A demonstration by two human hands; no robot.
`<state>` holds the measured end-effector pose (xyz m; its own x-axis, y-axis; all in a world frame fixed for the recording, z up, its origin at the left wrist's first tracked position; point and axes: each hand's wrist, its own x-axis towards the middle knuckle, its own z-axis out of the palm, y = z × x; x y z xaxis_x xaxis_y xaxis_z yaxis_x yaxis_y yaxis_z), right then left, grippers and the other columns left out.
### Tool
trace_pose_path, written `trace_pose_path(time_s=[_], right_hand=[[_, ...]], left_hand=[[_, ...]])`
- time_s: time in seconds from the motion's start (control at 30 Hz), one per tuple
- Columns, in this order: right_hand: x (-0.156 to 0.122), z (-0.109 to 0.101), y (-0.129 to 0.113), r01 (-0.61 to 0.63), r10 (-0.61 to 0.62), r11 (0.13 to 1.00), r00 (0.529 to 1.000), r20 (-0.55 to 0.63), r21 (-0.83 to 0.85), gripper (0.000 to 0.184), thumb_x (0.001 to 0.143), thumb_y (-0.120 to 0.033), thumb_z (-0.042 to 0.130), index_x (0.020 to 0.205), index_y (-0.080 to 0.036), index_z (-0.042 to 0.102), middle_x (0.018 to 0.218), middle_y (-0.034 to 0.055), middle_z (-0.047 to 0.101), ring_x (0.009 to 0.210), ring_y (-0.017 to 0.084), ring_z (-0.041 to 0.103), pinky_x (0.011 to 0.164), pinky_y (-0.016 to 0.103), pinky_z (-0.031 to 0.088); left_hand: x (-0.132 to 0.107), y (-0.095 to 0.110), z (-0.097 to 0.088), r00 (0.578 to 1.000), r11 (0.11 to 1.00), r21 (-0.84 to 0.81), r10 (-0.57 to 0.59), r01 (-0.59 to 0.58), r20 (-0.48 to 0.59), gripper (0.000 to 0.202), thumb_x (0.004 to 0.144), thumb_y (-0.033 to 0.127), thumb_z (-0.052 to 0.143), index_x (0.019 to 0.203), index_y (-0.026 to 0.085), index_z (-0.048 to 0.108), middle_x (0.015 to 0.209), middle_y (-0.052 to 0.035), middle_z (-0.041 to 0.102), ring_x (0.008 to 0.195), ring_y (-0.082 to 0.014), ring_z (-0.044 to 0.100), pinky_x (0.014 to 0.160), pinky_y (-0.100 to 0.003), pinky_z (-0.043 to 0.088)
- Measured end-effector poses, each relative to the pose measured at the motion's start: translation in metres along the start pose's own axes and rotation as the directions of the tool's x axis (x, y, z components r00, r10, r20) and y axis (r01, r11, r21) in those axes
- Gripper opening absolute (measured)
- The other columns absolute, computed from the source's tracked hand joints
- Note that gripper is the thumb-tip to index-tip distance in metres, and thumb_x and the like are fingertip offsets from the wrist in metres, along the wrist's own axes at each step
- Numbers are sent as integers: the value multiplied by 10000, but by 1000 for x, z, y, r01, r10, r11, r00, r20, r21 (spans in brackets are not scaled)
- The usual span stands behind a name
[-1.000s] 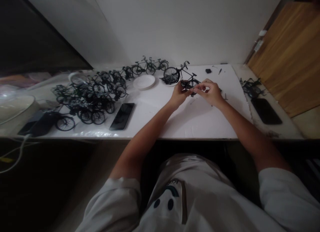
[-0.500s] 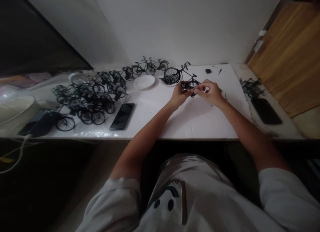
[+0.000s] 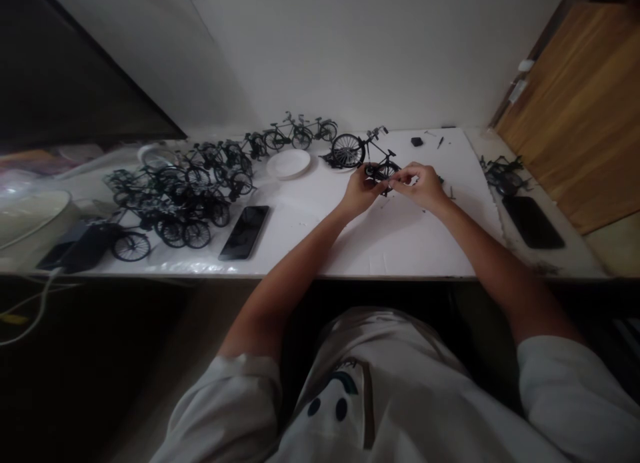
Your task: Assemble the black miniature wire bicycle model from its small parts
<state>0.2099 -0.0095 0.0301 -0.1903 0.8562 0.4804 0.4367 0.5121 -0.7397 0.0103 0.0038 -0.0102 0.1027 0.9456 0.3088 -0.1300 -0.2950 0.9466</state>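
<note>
With a black phone point(image 3: 245, 232) near the front edge of the white board point(image 3: 400, 246), gripping a model bicycle point(image 3: 383, 166) above it in the left hand point(image 3: 361, 191); pinching at its rear wheel with the right hand point(image 3: 420, 185), perhaps on something tiny. Beyond, can see a plate point(image 3: 289, 164), then more bicycles point(image 3: 301, 138).

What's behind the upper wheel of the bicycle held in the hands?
Dark parts show past the left edge of the wheel, with a pale rim below them. The wheel partly hides the rest, so what the parts belong to cannot be told.
</note>
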Motion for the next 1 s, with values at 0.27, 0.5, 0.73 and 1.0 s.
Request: trace_pose_path(time_s=[0.27, 0.5, 0.73, 1.0], right_hand=[[0, -4, 1, 25, -25, 1000, 1000, 12, -8, 303, 874, -541, 853, 940, -246, 851, 927, 63, 742, 849, 227, 663, 840, 410, 564], [6, -21, 11, 77, -54, 948, 995, 82, -309, 77, 934, -322, 786, 946, -261, 831, 910, 63, 756, 859, 247, 644, 873, 433, 554], [9, -29, 51, 46, 18, 842, 993, 114, -537, 336, 749, -529, 997, 688, -256, 810, 863, 130, 675, 1063, 360, 621, 865, 487, 571], [9, -25, 56, -13, 139, 852, 969, 203, -523, 295, 728, -470, 1020, 715, -248, 827, 737, 105, 680, 1014, 347, 633, 913, 505, 580]], left_hand=[[0, 8, 1, 999, 1000, 4, -1, 1, -51, 512, 770, 247, 975, 1118, 194, 603, 1133, -81, 741, 939, -171, 731, 842, -306, 643], [2, 9, -1, 991, 997, 68, -23, 32, -135, 410, 793, 192, 911, 1092, 181, 631, 1108, -85, 752, 852, -151, 700, 780, -291, 612], [4, 3, -4, 989, 997, 64, -29, 39, -146, 441, 791, 261, 928, 1110, 197, 630, 1100, -84, 733, 844, -167, 702, 779, -323, 606], [4, 4, -2, 986, 998, 55, -30, 39, -162, 446, 785, 245, 919, 1123, 196, 632, 1143, -97, 748, 859, -167, 708, 788, -322, 624]])
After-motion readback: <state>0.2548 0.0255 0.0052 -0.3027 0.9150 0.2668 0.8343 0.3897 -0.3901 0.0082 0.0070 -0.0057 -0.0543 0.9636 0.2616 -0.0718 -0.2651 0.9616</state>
